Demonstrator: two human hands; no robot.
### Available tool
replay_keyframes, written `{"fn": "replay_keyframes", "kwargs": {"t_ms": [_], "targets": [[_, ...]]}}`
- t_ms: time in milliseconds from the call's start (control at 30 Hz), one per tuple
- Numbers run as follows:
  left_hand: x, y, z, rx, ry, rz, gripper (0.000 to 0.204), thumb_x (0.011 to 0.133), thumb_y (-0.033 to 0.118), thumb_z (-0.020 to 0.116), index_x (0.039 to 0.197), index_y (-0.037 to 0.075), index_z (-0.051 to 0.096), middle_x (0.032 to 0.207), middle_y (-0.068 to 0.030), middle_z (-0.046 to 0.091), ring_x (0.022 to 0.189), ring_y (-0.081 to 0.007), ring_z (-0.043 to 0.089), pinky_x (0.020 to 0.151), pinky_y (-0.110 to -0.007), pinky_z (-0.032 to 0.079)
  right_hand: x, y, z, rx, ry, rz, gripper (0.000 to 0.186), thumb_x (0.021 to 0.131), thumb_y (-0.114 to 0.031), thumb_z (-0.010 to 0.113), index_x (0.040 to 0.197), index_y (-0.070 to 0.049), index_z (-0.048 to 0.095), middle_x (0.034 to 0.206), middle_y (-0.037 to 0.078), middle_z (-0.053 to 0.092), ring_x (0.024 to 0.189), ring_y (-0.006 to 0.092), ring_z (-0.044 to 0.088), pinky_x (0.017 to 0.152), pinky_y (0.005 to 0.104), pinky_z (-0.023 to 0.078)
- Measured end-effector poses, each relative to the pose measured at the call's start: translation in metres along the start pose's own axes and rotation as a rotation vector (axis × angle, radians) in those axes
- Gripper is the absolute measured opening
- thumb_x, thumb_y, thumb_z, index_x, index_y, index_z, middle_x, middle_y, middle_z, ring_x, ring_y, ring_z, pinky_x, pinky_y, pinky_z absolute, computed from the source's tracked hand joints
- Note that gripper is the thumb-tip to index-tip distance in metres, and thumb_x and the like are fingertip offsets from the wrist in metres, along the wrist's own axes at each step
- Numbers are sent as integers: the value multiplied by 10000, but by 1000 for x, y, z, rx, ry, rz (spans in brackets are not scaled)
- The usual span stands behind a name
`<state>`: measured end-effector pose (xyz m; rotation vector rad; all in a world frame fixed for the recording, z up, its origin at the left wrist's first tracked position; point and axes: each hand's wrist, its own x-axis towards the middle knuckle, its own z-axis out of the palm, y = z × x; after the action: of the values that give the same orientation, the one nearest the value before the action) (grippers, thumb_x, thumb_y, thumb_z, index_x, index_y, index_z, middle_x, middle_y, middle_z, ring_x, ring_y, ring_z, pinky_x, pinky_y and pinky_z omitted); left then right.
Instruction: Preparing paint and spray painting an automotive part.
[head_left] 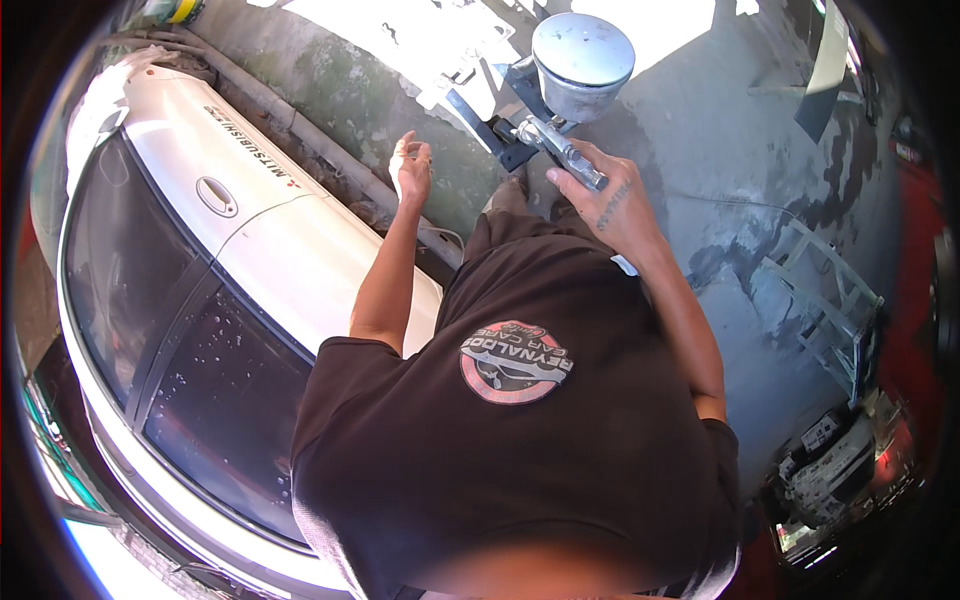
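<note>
My right hand (618, 205) is wrapped round the metal body of a spray gun (570, 155), held out in front of me. On top of the gun sits a round cup (578, 98) with a shiny silver lid; I cannot see what is in it. Just past the gun, a dark metal frame (490, 128) shows at floor level, partly hidden by the cup. My left hand (411, 170) is raised with nothing in it, its fingers apart and slightly curled. It is near the side of a white car (300, 240), apart from it.
The white car fills my left side, its dark windows (215, 380) spotted. A pipe (290, 115) runs along the floor beyond it. At my right stand a pale metal frame (825, 300) and a greasy machine part (835, 480). A thin hose or cord (735, 203) crosses the stained floor.
</note>
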<state>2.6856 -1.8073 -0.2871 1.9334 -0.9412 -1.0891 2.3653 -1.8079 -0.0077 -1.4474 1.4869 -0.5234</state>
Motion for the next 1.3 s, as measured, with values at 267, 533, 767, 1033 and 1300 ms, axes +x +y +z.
{"fn": "replay_keyframes", "kwargs": {"t_ms": [267,533,767,1033,1300], "targets": [[59,58,45,-793,14,-262,201,991,51,630,1128,-76,556,975,-207,681,724,-290,704,651,-449,666,-1,3,-8,2,101,-43,417,922,-254,748,1204,47,687,835,193,726,701,304,686,723,395,536],[89,37,31,-895,-151,-296,128,1025,103,528,1067,17,615,901,-120,674,766,-255,671,705,-422,577,-12,5,-21,-28,55,113,472,928,-333,727,1244,15,678,912,225,738,800,327,712,807,407,544],[114,53,14,-928,-273,-374,147,971,83,474,962,4,597,756,-105,632,635,-239,602,555,-361,503,-9,4,-17,24,38,113,489,924,-342,729,1259,11,676,941,231,741,838,332,719,831,413,542],[128,59,8,-1066,-432,-610,85,956,52,554,958,-30,576,720,-63,553,584,-154,504,487,-271,418,-6,4,-14,-19,50,104,515,921,-366,730,1271,8,676,924,224,740,818,307,716,818,411,541],[121,62,33,-1422,-348,-782,88,871,-92,521,944,-47,540,709,-30,448,537,-120,415,449,-236,359,-4,-4,-10,-32,25,133,523,926,-369,719,1289,3,660,868,204,725,781,293,698,798,403,534]]}}
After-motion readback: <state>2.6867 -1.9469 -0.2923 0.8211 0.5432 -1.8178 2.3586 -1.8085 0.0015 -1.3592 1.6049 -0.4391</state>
